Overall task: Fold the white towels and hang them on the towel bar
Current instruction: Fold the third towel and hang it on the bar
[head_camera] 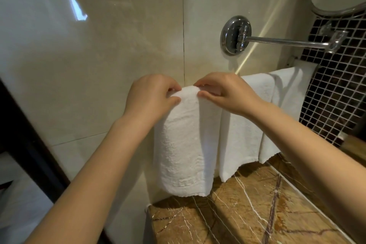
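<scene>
Against a cream tiled wall, the left hand (152, 95) pinches the top fold of a hanging white towel (184, 144); the right hand (225, 93) pinches the same fold just beside it. A second towel (243, 135) and third towel (287, 95) hang rightward, above a marble surface (257, 214).

One wide-angle camera rides on the person's head, facing forward and down, close to the white towels (184, 144) against the far tiled wall (99, 45); the marble counter (257, 214) lies nearest, lower right.
</scene>
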Available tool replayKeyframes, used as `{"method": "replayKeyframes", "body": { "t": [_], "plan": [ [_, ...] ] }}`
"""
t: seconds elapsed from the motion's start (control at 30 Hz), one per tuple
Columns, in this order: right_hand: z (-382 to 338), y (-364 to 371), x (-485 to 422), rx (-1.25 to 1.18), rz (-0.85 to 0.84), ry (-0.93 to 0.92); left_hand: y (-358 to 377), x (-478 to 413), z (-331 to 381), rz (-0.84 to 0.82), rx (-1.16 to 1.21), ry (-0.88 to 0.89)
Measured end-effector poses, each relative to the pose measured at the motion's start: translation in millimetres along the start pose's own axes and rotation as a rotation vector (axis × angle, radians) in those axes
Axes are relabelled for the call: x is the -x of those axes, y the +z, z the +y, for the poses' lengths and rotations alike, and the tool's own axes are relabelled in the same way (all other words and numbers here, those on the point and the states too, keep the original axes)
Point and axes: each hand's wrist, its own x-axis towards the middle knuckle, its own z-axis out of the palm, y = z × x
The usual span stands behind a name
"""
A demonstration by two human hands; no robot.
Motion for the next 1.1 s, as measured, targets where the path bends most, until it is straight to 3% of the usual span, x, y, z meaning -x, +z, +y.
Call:
{"method": "replayKeyframes", "body": {
  "t": [0.13,0.4,0.57,0.63,0.73,0.8,0.9,1.1],
  "plan": [
    [-3,9,4,0.123,-0.008,-0.037,3,0,5,0.021,-0.06,0.036],
    [-2,13,-9,0.141,-0.068,0.057,8,-2,13,-0.033,-0.237,0.072],
    [-1,17,-11,0.092,-0.047,0.099,12,12,15,0.074,-0.279,0.088],
    [-1,23,-4,0.1,0.058,0.084,11,26,15,0.206,-0.189,0.089],
    [-5,38,24,0.03,0.357,0.086,16,59,18,0.414,0.053,0.055],
    [-4,50,44,-0.012,0.478,0.112,26,80,17,0.437,0.165,0.017],
    [2,67,67,-0.114,0.536,0.19,45,97,8,0.366,0.302,-0.13],
    [7,89,85,-0.619,0.463,0.528,81,95,-10,0.337,0.513,-0.467]
  ]
}}
